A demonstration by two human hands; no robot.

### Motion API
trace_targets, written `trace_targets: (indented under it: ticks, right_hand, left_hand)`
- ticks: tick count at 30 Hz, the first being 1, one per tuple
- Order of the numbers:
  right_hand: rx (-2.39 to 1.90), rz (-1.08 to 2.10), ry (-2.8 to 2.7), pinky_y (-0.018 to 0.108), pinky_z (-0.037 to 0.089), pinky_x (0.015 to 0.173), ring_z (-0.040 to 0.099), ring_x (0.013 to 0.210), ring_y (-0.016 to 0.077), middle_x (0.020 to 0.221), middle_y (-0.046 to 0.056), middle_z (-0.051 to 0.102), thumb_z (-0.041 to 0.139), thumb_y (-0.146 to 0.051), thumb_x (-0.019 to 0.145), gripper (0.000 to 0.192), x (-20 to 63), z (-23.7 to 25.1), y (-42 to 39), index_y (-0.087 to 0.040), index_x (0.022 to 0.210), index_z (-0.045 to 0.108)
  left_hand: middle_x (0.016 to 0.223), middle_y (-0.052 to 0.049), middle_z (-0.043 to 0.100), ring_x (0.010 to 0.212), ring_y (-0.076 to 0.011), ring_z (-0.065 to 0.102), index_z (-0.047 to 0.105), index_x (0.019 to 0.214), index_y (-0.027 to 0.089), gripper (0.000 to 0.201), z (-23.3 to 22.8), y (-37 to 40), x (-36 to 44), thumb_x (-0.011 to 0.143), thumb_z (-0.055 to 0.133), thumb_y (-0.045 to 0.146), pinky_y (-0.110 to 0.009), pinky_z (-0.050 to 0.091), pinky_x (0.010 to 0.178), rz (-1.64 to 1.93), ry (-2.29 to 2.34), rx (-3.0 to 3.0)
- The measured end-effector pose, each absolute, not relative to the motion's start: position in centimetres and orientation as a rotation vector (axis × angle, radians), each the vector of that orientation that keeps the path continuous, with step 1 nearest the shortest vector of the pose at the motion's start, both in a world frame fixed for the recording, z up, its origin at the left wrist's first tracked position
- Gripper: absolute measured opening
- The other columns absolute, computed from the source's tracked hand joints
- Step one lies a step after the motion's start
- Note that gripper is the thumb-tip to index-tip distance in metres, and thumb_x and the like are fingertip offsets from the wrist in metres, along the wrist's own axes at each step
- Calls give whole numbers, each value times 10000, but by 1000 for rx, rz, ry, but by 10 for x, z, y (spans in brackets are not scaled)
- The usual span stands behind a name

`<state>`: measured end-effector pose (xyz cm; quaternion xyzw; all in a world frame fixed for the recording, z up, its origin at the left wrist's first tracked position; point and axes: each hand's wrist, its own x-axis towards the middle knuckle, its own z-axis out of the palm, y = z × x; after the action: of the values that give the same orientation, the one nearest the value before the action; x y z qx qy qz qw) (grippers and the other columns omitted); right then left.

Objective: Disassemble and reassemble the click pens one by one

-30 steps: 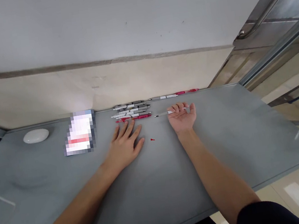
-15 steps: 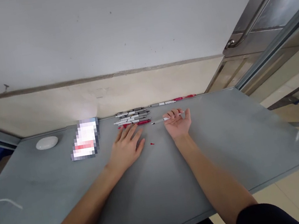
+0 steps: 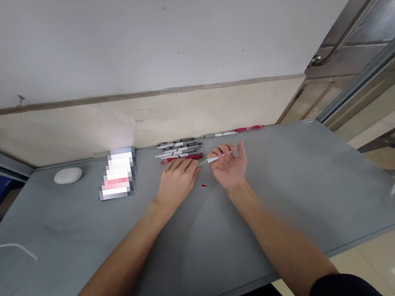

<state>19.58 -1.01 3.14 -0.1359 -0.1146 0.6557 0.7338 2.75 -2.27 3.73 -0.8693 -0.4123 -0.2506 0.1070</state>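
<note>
Both forearms stretch out over the grey table (image 3: 302, 191), bare in its near part, and meet close together toward the far side. A tiny red cap (image 3: 204, 185) lies on the table just this side of the hands, between the two wrists, loose and untouched. The right hand (image 3: 229, 165) is palm up, fingers curled loosely round a white pen (image 3: 215, 158); the pen lies across those fingers with its tip poking out to the left, a cradling hold that leaves that end free. The left hand (image 3: 178, 178) is palm down, fingers bent and resting on the table, holding nothing, its fingertips right beside the pen's tip, apparently not quite touching it. Just beyond the left fingers sits a row of pens (image 3: 180, 151), white, grey and red, laid side by side and parallel, which looks like sorting. Further left a white card (image 3: 117, 173) and a white pebble-shaped case (image 3: 68, 175) lie apart. At the far edge, against the wall (image 3: 179, 31), one more pen (image 3: 234, 131), white and red, lies by itself.
</note>
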Motion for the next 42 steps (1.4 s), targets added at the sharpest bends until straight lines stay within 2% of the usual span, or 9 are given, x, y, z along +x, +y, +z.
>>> trace_targets:
  ticks: [4, 8, 11, 15, 22, 25, 28, 33, 42]
  right_hand:
    - [-670, 1306, -370, 323, 526, 735, 576, 664, 125, 702, -40, 576, 570, -480, 880, 293, 203, 29, -1, -228, 731, 551]
    - [-1121, 671, -980, 359, 514, 864, 643, 958, 185, 1029, 55, 718, 607, -419, 879, 222, 216, 27, -7, -237, 958, 706]
    - [-1147, 144, -1599, 456, 441, 1050, 621, 1151, 238, 1140, 69, 731, 609, -285, 898, 202, 222, 25, -24, -272, 1068, 717]
    - [-1029, -188, -2021, 417, 403, 1132, 602, 1244, 207, 1222, 40, 721, 512, -131, 923, 368, 219, 18, -40, -282, 1223, 660]
    - [-1033, -280, -2041, 358, 475, 995, 692, 1037, 172, 1098, 10, 766, 491, -121, 937, 335, 221, 11, -35, -308, 1138, 684]
    - [-1013, -365, -2063, 346, 456, 972, 699, 1004, 166, 1074, -2, 774, 530, -110, 927, 303, 230, 11, -30, -299, 1102, 688]
    - [-1073, -442, -2090, 301, 464, 857, 700, 978, 153, 1050, -4, 780, 542, -105, 924, 276, 240, 11, -22, -277, 1067, 703]
    - [-1263, -575, -2127, 278, 463, 799, 698, 902, 145, 1018, -9, 783, 532, -97, 921, 271, 255, 11, 3, -253, 1018, 730]
    - [-1477, -545, -2157, 293, 472, 736, 677, 909, 180, 1045, 27, 769, 495, -121, 931, 293, 270, 12, 50, -238, 1025, 747]
  left_hand:
    - [1013, -104, 740, 973, -255, 681, 701, 1033, 185, 238, 40, -23, 20, 995, 478, 258, -398, 534, 844, -722, -1278, -2541]
    - [1017, -99, 738, 971, -259, 680, 699, 1016, 173, 235, 44, -22, 16, 994, 478, 250, -395, 540, 830, -674, -1295, -2520]
    - [1035, -96, 740, 973, -256, 680, 696, 1019, 165, 247, 46, -23, 17, 999, 464, 246, -395, 536, 850, -661, -1268, -2513]
    - [1060, -103, 741, 996, -257, 678, 696, 1040, 168, 250, 48, -26, 22, 1000, 459, 240, -402, 531, 869, -696, -1214, -2553]
    - [1090, -96, 744, 1043, -251, 671, 702, 1071, 173, 276, 42, -33, 25, 1008, 447, 258, -395, 516, 925, -725, -1169, -2572]
    - [1235, -105, 700, 1155, -267, 632, 666, 1209, 172, 319, 38, -34, 25, 1004, 462, 305, -425, 479, 1017, -750, -1218, -2550]
    - [1367, -131, 621, 1258, -308, 569, 611, 1319, 146, 413, 32, -32, 24, 1004, 457, 364, -474, 433, 1077, -719, -1281, -2503]
    - [1409, -134, 587, 1311, -320, 531, 616, 1326, 149, 431, 18, -25, 18, 1002, 456, 384, -493, 405, 1114, -696, -1348, -2490]
    - [1426, -120, 575, 1345, -333, 503, 631, 1307, 179, 401, 8, -24, 16, 989, 482, 372, -534, 383, 1141, -707, -1371, -2527]
